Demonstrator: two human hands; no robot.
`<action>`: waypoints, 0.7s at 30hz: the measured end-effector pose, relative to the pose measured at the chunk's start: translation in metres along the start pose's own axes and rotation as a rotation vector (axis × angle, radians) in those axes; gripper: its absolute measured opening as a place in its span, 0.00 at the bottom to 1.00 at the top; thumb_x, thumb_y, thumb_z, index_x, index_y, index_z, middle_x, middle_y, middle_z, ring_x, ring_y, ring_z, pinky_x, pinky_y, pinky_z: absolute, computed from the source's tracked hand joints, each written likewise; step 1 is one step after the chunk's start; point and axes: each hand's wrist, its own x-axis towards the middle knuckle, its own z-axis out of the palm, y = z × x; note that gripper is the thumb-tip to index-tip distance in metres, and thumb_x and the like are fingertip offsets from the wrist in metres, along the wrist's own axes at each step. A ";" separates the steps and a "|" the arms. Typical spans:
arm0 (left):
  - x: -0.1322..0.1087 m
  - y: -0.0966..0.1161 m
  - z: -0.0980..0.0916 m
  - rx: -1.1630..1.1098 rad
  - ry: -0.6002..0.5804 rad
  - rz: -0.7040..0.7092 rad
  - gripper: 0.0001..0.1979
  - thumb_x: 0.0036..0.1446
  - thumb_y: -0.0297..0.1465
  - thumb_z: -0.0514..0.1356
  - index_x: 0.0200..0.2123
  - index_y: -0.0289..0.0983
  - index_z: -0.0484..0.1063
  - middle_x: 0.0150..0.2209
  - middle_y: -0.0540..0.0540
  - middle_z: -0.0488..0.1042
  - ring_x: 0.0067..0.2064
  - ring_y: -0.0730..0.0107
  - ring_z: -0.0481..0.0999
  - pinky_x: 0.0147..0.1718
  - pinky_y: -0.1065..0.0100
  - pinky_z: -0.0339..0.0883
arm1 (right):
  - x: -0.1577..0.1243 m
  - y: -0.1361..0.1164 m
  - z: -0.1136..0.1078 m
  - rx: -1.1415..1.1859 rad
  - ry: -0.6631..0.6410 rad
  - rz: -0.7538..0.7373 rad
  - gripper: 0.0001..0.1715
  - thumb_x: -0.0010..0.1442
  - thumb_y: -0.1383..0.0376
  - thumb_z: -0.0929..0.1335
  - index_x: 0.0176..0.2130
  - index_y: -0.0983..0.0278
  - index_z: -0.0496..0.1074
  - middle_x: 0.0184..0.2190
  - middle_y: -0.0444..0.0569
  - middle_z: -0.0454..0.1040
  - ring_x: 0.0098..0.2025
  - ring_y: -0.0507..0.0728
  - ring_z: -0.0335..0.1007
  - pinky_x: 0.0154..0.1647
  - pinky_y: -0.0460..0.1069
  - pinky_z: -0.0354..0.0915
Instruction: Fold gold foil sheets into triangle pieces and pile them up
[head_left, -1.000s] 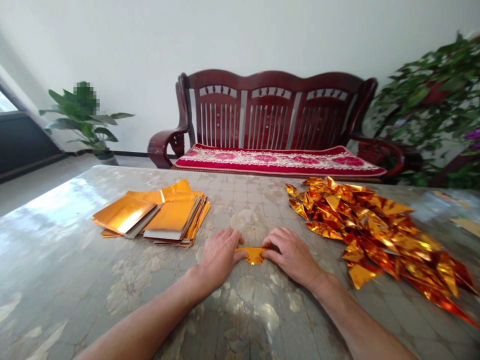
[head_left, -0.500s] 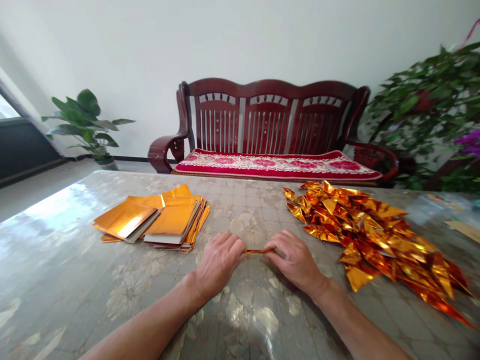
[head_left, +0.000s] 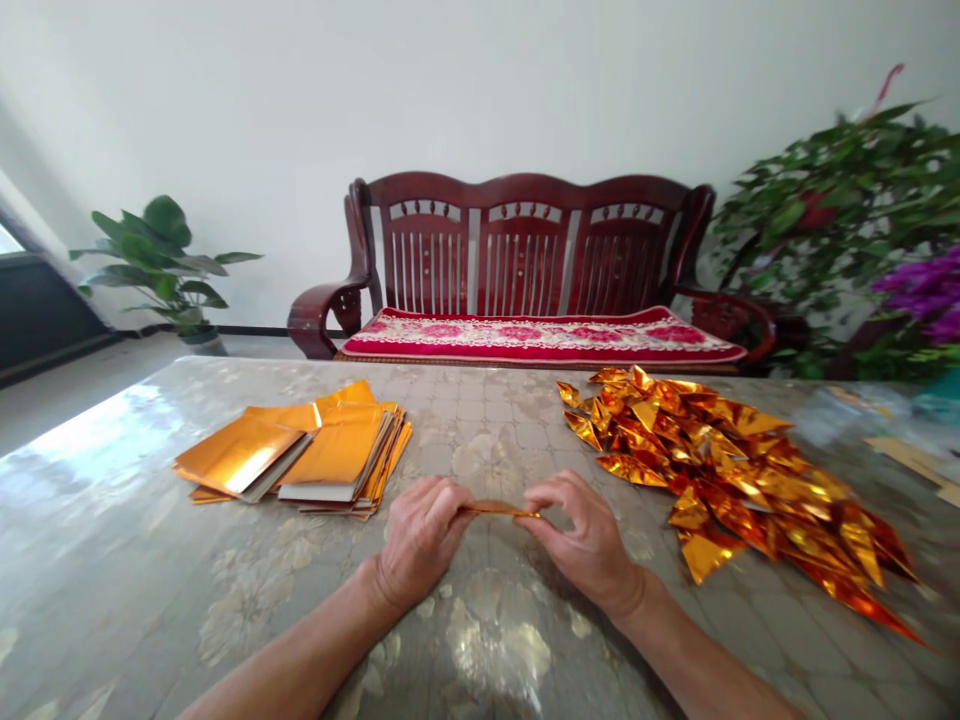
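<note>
A narrow folded piece of gold foil paper (head_left: 495, 508) stretches between my two hands, low over the table and seen almost edge-on. My left hand (head_left: 426, 530) is closed on its left end, the fingers curled over. At the other end, my right hand (head_left: 581, 535) pinches it between thumb and fingertips. A stack of flat gold foil sheets (head_left: 337, 450), some with pale undersides, lies left of my left hand. To the right spreads a heap of folded, pointed gold foil pieces (head_left: 720, 470).
The table (head_left: 300, 600) has a clear, shiny, flower-patterned cover. Clear plastic bags (head_left: 851, 410) and brown card pieces (head_left: 907, 462) lie at its right. Beyond the far edge stands a dark wooden bench (head_left: 525, 240) with a red floral cushion, between potted plants.
The strip now shows more of its surface and bows slightly. My right fingers have lifted into a rounder pinch. The view has shifted slightly, moving the scene left and down.
</note>
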 end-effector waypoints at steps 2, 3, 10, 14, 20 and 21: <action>0.000 -0.001 -0.001 -0.006 0.032 0.037 0.05 0.66 0.28 0.56 0.39 0.39 0.72 0.30 0.48 0.73 0.34 0.69 0.70 0.35 0.68 0.61 | -0.001 0.000 0.001 0.030 0.021 -0.032 0.08 0.61 0.66 0.71 0.41 0.58 0.70 0.29 0.44 0.75 0.33 0.55 0.71 0.36 0.51 0.67; 0.000 -0.001 -0.001 -0.010 0.041 0.058 0.05 0.65 0.27 0.57 0.39 0.40 0.73 0.29 0.49 0.72 0.33 0.69 0.69 0.34 0.68 0.60 | -0.001 0.000 0.001 0.042 0.029 -0.049 0.08 0.60 0.67 0.71 0.41 0.58 0.70 0.29 0.44 0.75 0.33 0.55 0.71 0.36 0.50 0.68; 0.006 0.000 0.009 -0.045 0.160 -0.084 0.07 0.58 0.22 0.59 0.29 0.38 0.73 0.25 0.50 0.68 0.30 0.70 0.69 0.31 0.70 0.59 | 0.001 0.008 0.007 0.020 0.179 0.266 0.07 0.56 0.67 0.70 0.39 0.60 0.72 0.33 0.45 0.76 0.35 0.55 0.72 0.39 0.50 0.67; 0.009 -0.001 0.010 0.013 0.247 -0.096 0.07 0.56 0.21 0.59 0.29 0.37 0.72 0.25 0.50 0.68 0.30 0.70 0.68 0.31 0.69 0.59 | 0.003 -0.003 0.018 0.211 0.011 0.538 0.10 0.59 0.60 0.69 0.28 0.62 0.69 0.22 0.42 0.70 0.26 0.53 0.67 0.28 0.47 0.63; 0.006 0.008 0.005 0.187 0.176 0.133 0.08 0.59 0.24 0.59 0.28 0.39 0.72 0.23 0.49 0.67 0.29 0.67 0.64 0.30 0.64 0.54 | 0.004 -0.025 0.039 0.593 -0.090 0.620 0.15 0.57 0.58 0.71 0.42 0.63 0.72 0.35 0.47 0.77 0.37 0.56 0.73 0.38 0.49 0.68; 0.006 0.011 0.005 0.197 0.146 0.155 0.08 0.60 0.25 0.60 0.28 0.39 0.72 0.23 0.49 0.68 0.29 0.66 0.64 0.31 0.64 0.53 | 0.004 -0.026 0.041 0.629 -0.083 0.643 0.15 0.58 0.56 0.71 0.41 0.63 0.72 0.34 0.47 0.77 0.36 0.56 0.73 0.35 0.48 0.68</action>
